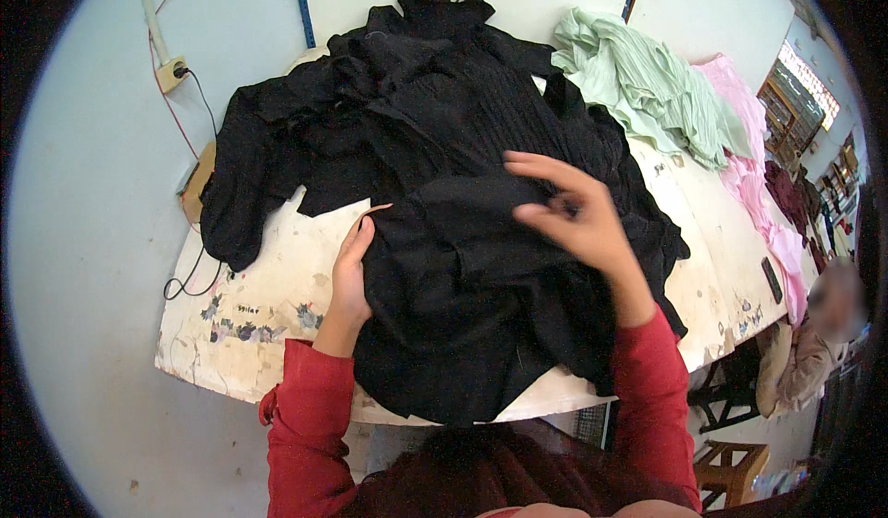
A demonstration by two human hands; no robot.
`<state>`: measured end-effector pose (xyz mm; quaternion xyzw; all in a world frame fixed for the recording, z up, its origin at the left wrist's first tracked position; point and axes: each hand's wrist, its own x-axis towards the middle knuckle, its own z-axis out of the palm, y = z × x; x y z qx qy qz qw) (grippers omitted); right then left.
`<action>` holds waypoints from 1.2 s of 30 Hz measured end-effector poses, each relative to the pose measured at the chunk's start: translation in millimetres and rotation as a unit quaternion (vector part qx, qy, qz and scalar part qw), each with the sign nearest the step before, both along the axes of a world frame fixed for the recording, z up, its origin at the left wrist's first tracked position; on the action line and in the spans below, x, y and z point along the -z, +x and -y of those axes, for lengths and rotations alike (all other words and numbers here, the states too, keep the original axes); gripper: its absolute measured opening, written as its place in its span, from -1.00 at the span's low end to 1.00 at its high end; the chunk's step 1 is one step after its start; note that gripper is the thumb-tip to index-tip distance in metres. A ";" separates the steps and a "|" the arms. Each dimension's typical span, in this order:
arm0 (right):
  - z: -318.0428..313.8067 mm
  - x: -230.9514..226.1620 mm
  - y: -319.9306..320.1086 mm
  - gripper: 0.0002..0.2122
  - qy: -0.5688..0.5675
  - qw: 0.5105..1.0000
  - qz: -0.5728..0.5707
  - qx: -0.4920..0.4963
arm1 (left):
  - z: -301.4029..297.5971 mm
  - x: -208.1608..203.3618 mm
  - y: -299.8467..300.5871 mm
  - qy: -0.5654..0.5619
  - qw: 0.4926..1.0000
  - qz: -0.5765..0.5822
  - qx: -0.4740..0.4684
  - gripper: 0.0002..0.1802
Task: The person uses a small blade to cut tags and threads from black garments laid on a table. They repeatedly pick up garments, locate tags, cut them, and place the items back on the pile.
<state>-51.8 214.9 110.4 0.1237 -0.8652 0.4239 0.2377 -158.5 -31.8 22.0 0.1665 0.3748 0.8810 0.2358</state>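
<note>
A large heap of black garments (435,120) with crinkled, pleated parts covers most of the table in front of me. My left hand (350,273) grips the left edge of the nearest black garment (444,324), thumb on the near side; most of its fingers are hidden by the cloth. Over the middle of the same garment hovers my right hand (578,208), slightly blurred. Its thumb and forefinger are spread apart, the other fingers are curled, and nothing shows between them.
Light green pleated cloth (638,74) and pink cloth (754,194) lie along the table's right side. A dark flat object (771,280) rests near that edge. The worn white table (277,314) meets a wall with a socket (172,74). A person (805,361) is at far right, beyond a wooden stool (731,467).
</note>
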 end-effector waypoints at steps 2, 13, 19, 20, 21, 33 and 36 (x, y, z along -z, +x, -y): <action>36.6 -9.2 -17.5 -0.53 0.033 0.997 0.015 -0.073 | 0.2 -1.6 1.1 0.013 0.999 -0.024 0.025 -0.61; 24.7 -11.6 -33.5 -0.78 -0.083 0.996 0.036 0.017 | 3.1 -56.5 3.9 -0.054 0.975 -0.189 -0.104 -0.67; 18.4 -6.3 -17.2 -0.80 -0.211 0.976 0.041 0.033 | -2.1 -61.4 7.8 -0.049 0.974 -0.208 -0.078 -0.70; 17.7 -5.3 -16.4 -0.80 -0.221 0.974 0.041 0.042 | -2.2 -64.0 6.9 -0.090 0.969 -0.210 -0.093 -0.70; 16.9 -4.1 -15.7 -0.80 -0.228 0.972 0.027 0.046 | -2.2 -68.0 5.4 -0.104 0.963 -0.228 -0.101 -0.70; 23.8 4.3 -23.3 -0.82 -0.155 0.976 -0.101 0.112 | -34.2 -98.2 9.5 -0.317 0.806 -0.450 -0.218 -0.74; 26.2 -0.2 -11.8 -0.76 -0.161 0.963 -0.148 0.156 | -38.5 -91.0 -5.2 -0.268 0.888 -0.311 -0.206 -0.77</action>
